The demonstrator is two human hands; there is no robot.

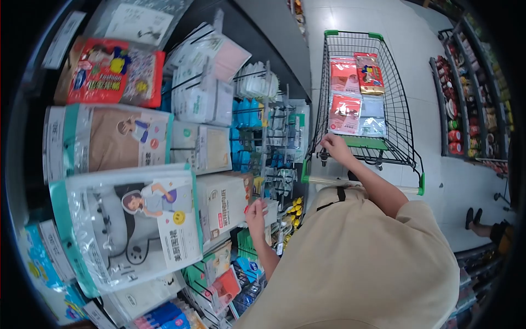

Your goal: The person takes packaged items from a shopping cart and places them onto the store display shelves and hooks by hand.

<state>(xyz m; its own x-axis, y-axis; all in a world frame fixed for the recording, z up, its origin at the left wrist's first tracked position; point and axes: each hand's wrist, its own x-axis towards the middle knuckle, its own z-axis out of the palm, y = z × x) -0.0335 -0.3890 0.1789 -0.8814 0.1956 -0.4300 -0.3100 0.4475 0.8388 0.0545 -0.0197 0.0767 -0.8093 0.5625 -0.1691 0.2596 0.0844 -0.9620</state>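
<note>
My left hand (256, 215) is beside a white flat package (224, 206) with red and black print, which hangs on the rack. Its fingers are loosely bent and apart, and I see nothing held in them. My right hand (335, 148) is over the near left corner of the shopping cart (405, 115), its fingers curled together with nothing visible in them. In the cart lie two pink-red packets (345, 112), a red and gold packet (370, 74) and a pale blue-grey packet (372, 115).
On the left, close to me, hang a grey apron package (129, 227), a brown sleeve package (120, 137) and a red bag (115, 71). Blue gloves (246, 112) hang farther along. Shelves of goods (466, 93) line the right side. A person's legs and dark shoes (474, 217) show at right.
</note>
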